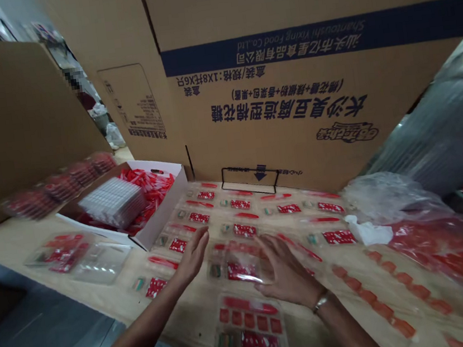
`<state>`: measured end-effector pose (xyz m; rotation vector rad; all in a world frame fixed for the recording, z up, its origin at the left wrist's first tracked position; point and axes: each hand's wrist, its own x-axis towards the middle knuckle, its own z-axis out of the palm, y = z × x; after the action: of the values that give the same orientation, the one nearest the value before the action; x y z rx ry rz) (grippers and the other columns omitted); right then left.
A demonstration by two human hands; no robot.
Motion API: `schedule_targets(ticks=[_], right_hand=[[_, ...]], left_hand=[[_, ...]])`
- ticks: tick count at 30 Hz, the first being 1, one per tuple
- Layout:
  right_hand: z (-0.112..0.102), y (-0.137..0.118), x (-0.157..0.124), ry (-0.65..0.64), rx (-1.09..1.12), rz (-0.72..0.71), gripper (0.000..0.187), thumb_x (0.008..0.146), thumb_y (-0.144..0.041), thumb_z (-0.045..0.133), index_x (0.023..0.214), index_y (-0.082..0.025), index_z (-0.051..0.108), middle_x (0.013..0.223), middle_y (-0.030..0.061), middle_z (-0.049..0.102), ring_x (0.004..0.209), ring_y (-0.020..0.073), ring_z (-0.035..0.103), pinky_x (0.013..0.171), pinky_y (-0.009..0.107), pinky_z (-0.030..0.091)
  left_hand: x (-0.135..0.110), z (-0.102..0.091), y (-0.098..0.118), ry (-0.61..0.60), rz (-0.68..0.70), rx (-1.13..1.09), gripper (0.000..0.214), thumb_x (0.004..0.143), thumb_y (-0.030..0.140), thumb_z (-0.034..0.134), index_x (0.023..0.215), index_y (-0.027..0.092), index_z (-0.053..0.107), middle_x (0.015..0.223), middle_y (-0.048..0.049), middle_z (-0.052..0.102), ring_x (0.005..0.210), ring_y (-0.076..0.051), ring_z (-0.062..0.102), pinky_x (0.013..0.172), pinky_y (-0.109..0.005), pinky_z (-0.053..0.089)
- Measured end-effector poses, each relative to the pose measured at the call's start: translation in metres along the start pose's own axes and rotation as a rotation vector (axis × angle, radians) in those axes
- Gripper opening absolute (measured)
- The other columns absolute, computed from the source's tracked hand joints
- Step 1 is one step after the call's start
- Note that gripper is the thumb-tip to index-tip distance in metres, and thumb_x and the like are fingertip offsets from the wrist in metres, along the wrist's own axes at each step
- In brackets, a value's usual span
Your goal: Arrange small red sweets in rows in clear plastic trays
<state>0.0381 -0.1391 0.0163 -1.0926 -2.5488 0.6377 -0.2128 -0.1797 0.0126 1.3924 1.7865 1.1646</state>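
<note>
My left hand (192,257) is over the table with its fingers stretched out and nothing in it. My right hand (288,270) has thumb and fingers spread at the right edge of a clear plastic pack (242,270); whether it touches the pack I cannot tell. A red patterned sachet and red pieces show blurred inside that pack. Nearer to me lies another clear pack (251,331), with a red stick, a row of red pieces, a small green-edged packet and a red sachet. Beyond my hands lie rows of red sachets (244,230) with red sticks (246,215) and small packets.
A white box (158,216) at left holds red sticks and stacked clear trays (112,202). Filled packs (62,186) stand behind it. An opened clear pack (99,263) lies in front. Red pieces (368,294) and plastic bags (446,237) lie right. A large carton (285,133) stands behind.
</note>
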Motion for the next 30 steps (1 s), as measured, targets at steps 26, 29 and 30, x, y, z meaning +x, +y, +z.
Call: schedule_targets(ticks=[26,29,30], right_hand=[[0.004,-0.004,0.026,-0.117,0.065,-0.171,0.053,0.075,-0.034,0.061,0.124,-0.02,0.048,0.138,0.0097,0.037,0.128,0.0234,0.032,0.105,0.04,0.029],[0.002,-0.005,0.022,-0.171,0.017,-0.178,0.045,0.065,-0.033,0.069,0.106,-0.019,0.058,0.131,0.0089,0.044,0.123,0.0259,0.035,0.103,0.041,0.029],[0.005,-0.006,0.023,-0.193,-0.004,-0.173,0.047,0.061,-0.034,0.071,0.104,-0.019,0.058,0.131,0.0093,0.043,0.123,0.0267,0.035,0.103,0.041,0.029]], left_hand=[[-0.031,0.006,0.0,-0.228,0.398,0.537,0.029,0.08,0.011,0.049,0.105,0.021,0.058,0.117,-0.0083,0.059,0.112,-0.023,0.05,0.096,-0.042,0.04],[-0.031,0.005,0.003,-0.272,0.351,0.561,0.023,0.077,0.009,0.05,0.095,0.019,0.06,0.113,-0.0089,0.06,0.106,-0.022,0.053,0.091,-0.038,0.043],[-0.032,0.005,0.002,-0.239,0.309,0.554,0.023,0.077,0.009,0.05,0.096,0.018,0.06,0.115,-0.0103,0.058,0.106,-0.022,0.053,0.091,-0.037,0.044]])
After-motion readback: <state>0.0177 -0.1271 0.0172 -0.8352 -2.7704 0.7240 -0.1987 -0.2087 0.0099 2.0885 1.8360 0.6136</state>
